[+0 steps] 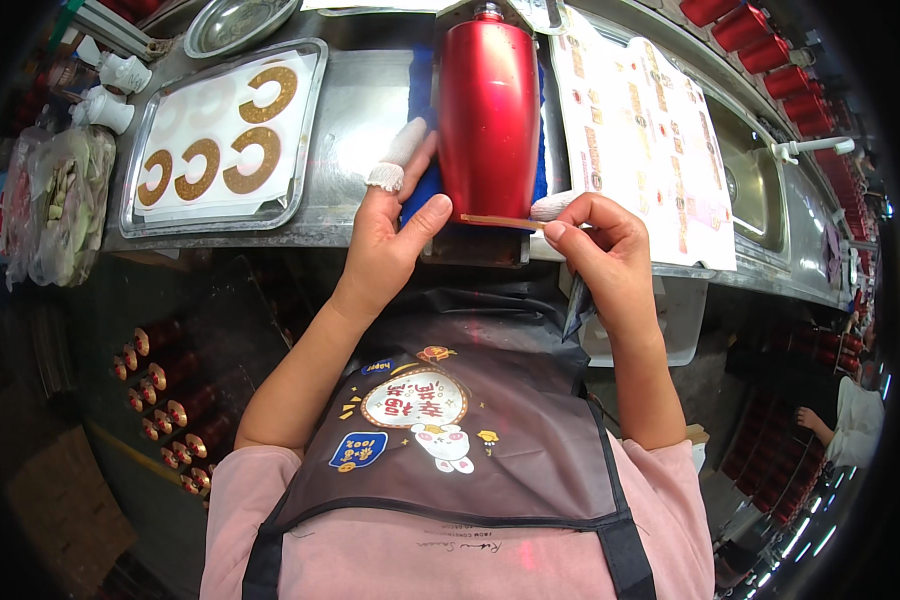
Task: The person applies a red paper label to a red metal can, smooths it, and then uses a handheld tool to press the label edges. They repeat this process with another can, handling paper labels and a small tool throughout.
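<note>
Where the left end of the metal bench [360,70] curves off, a clear plastic bag [75,205] with pale green contents sits beside some white fittings [105,110]. Below bench height, red vessels with gold ends [183,412] lie in rows. Next comes a metal tray [215,220], and on it a white sheet [232,120] bearing gold C-shaped pieces [288,95]; a round metal bowl [238,25] stands behind it.

Further right, the left hand [382,235] is unclenched beside the red vase [487,110], its fingers extended along the vase's left side, one wearing a white cloth sleeve [402,150]. The thumb lies by the vase's near left edge; whether it touches, I cannot tell. The vase lies at the middle of the bench on a blue cloth [422,190], its near end toward the person.

Across that near end runs a thin brownish strip [500,221], its right end pinched between thumb and forefinger of the right hand [605,245]. A dark pointed piece [576,305] shows just below; whether that hand holds it too, I cannot tell. Rightward lie printed sheets [660,150], then a sink [755,175] with a white tap [810,147].
</note>
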`<move>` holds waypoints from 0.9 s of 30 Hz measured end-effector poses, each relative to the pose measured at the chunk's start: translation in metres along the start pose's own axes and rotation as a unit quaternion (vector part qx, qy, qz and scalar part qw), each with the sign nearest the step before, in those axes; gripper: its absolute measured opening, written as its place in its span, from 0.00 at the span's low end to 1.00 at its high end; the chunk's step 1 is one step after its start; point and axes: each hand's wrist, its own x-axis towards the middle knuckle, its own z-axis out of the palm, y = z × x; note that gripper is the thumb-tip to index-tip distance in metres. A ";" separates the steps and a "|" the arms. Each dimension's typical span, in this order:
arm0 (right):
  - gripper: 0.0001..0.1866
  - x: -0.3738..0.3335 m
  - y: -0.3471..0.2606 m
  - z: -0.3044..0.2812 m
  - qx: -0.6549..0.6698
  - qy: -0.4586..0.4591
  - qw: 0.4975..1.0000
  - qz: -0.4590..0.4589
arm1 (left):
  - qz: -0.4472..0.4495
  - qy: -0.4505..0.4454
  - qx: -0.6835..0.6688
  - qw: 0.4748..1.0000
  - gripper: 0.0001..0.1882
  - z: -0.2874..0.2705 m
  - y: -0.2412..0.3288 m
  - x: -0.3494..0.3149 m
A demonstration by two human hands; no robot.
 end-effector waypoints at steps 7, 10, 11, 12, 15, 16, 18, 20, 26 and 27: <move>0.07 0.000 0.003 0.000 0.007 0.002 1.000 0.006 | 0.032 -0.001 0.069 0.997 0.43 0.000 -0.005 -0.001; 0.07 0.001 0.002 -0.001 0.010 0.000 1.000 0.003 | 0.029 -0.002 0.068 0.997 0.44 0.000 -0.006 -0.001; 0.07 0.001 0.002 -0.001 0.010 -0.002 1.000 0.003 | 0.030 -0.001 0.067 0.997 0.44 0.000 -0.006 -0.001; 0.07 0.001 0.002 -0.001 0.011 -0.004 1.000 0.003 | 0.032 -0.001 0.066 0.997 0.44 0.000 -0.006 -0.001; 0.07 0.001 0.001 -0.001 0.006 -0.004 1.000 0.009 | 0.031 0.001 0.070 0.997 0.44 0.001 -0.005 -0.001; 0.07 0.001 0.001 -0.001 0.007 0.000 1.000 0.012 | 0.034 -0.001 0.072 0.997 0.44 0.001 -0.004 0.000; 0.07 0.001 0.002 0.000 0.004 0.006 1.000 0.008 | 0.039 -0.005 0.075 0.996 0.43 0.000 -0.003 0.000; 0.07 0.002 0.003 0.001 0.001 0.010 1.000 0.005 | 0.025 0.000 0.054 0.998 0.41 -0.001 -0.003 0.000; 0.06 0.001 0.004 0.003 -0.005 0.008 1.000 0.002 | 0.026 0.010 0.035 0.999 0.40 0.001 -0.003 -0.001; 0.06 0.001 0.004 0.003 -0.005 0.008 1.000 0.002 | 0.026 0.010 0.037 0.999 0.40 0.002 -0.003 -0.001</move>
